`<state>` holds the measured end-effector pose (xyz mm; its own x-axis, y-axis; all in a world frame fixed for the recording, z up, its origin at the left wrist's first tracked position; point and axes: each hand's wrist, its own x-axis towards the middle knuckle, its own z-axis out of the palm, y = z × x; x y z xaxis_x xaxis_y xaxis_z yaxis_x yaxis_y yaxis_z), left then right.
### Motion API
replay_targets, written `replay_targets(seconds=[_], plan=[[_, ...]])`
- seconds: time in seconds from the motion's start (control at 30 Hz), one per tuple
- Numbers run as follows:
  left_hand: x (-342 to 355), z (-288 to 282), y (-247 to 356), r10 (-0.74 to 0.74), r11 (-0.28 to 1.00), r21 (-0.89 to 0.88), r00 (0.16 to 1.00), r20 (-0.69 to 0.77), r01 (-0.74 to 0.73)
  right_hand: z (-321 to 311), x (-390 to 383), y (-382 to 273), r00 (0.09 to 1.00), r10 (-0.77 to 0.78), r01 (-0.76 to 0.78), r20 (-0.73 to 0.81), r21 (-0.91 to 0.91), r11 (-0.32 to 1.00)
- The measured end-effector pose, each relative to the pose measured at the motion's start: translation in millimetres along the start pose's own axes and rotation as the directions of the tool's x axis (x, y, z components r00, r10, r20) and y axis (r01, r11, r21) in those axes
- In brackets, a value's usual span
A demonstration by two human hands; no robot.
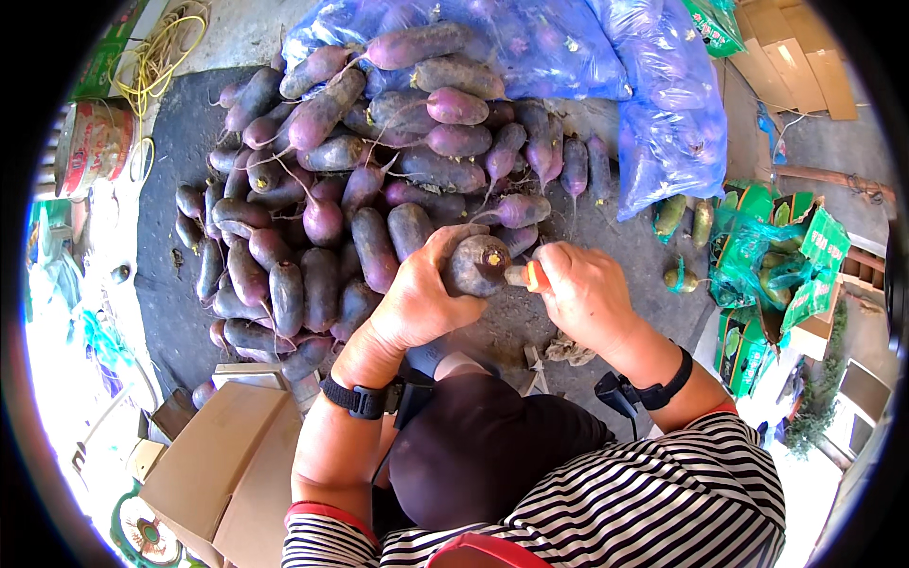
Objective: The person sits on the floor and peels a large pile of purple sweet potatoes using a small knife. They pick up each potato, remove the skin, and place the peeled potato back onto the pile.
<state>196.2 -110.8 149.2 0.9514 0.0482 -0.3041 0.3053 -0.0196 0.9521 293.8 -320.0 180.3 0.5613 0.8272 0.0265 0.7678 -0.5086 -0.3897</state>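
In my left hand (424,289) is a dark purple radish (469,269), its cut top with a yellowish centre turned toward my right hand. The fingers of my left hand wrap round its far side and the thumb lies along the near side. My right hand (579,282) is closed round the orange handle of a small knife (533,276). Only a short pale part of the blade shows, close to the radish's top. Just beyond both hands lies a big heap of long purple radishes (322,220), many with thin roots.
Blue plastic bags (670,114) full of produce lie behind and right of the heap. A dark mat (170,275) spreads under it. At left near me stands a cardboard box (218,454). Green boxes (822,248) with green radishes stand at right; yellow rope (151,80) hangs far left.
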Motion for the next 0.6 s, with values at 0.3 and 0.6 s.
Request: replay_targets(seconds=[0.3, 0.6], plan=[[-11, -11, -1, -0.057, 0.991, -0.119, 0.998, -0.003, 0.056, 46, -19, 52, 0.880, 0.434, -0.407, 0.193, -0.162, 0.899], [-41, -44, -29, -0.005, 0.878, 0.383, 0.805, -0.593, 0.287, 72, -38, 39, 0.842, 0.417, -0.445, 0.341, 0.003, 0.896]])
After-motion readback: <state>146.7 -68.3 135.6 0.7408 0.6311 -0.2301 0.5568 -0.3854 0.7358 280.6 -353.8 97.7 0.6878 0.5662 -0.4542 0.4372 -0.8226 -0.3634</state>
